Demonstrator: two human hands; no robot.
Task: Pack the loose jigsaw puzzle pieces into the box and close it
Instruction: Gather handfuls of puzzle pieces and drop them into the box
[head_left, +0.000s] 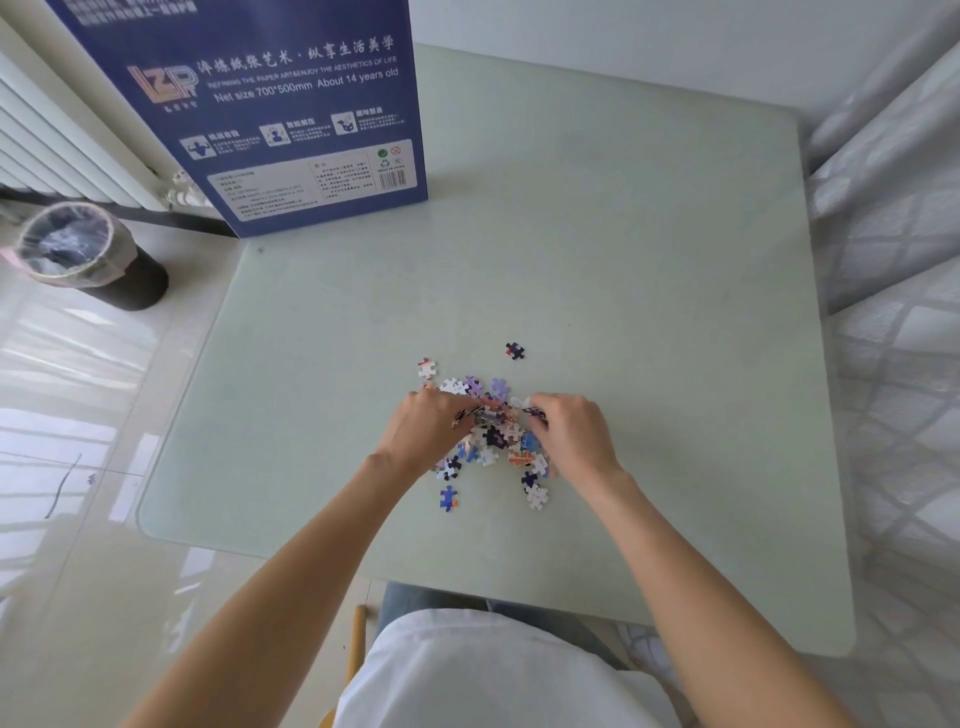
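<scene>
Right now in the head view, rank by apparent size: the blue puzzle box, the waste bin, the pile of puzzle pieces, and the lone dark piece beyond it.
1. blue puzzle box, cut off by the frame
2. waste bin
3. pile of puzzle pieces, partly hidden under both hands
4. lone dark piece

The bin stands lower and farther away, so its real size is unsure.

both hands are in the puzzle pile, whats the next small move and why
Probably close both hands together and lift a handful toward the blue box. The left hand and right hand already cup the pile of pieces from either side, fingers curled into it. Stray pieces, like the dark one farther out, can wait for a later sweep.
</scene>
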